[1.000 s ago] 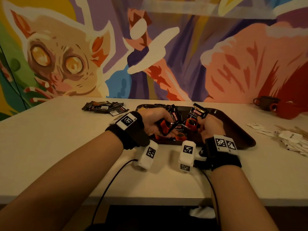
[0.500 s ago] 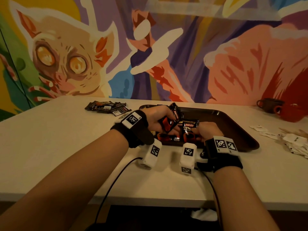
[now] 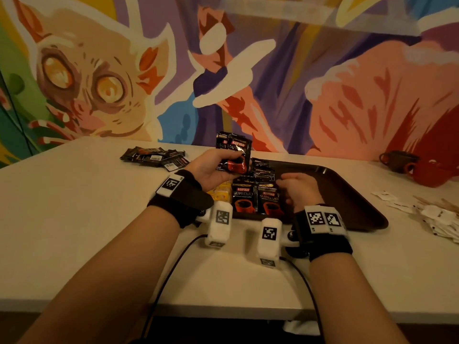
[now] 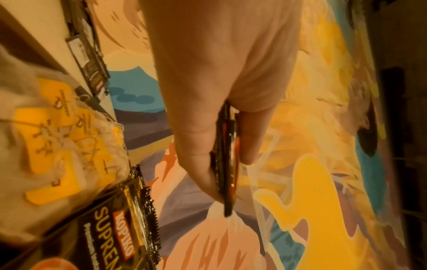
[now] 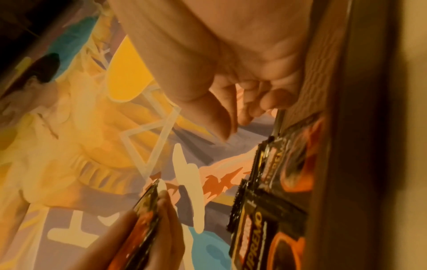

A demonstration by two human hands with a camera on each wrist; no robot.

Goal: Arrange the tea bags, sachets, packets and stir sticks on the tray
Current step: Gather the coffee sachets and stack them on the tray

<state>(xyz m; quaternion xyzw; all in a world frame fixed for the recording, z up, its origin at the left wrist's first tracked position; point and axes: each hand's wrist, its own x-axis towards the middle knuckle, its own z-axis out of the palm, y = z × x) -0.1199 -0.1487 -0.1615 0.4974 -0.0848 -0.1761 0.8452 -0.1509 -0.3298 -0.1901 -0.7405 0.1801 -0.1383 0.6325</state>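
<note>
My left hand point(image 3: 211, 170) pinches a small stack of black Kopiko coffee packets point(image 3: 233, 152) upright above the left end of the brown tray point(image 3: 347, 194). The left wrist view shows the stack point(image 4: 227, 164) edge-on between thumb and fingers. Two coffee packets point(image 3: 255, 201) lie side by side on the tray's near edge, with more behind them. Tea bags with yellow tags point(image 3: 219, 192) sit on the tray to their left. My right hand point(image 3: 295, 189) hovers just right of the laid packets, fingers loosely curled and empty point(image 5: 238, 120).
More coffee packets point(image 3: 154, 157) are piled on the table left of the tray. White sachets point(image 3: 437, 217) and wooden stir sticks point(image 3: 444, 203) lie at the right. A brown cup point(image 3: 397, 160) and a red cup point(image 3: 432, 172) stand at the back right.
My right hand laid its coffee packet flat on the tray beside another and let go. My left hand lifted its stack higher and turned it upright.
</note>
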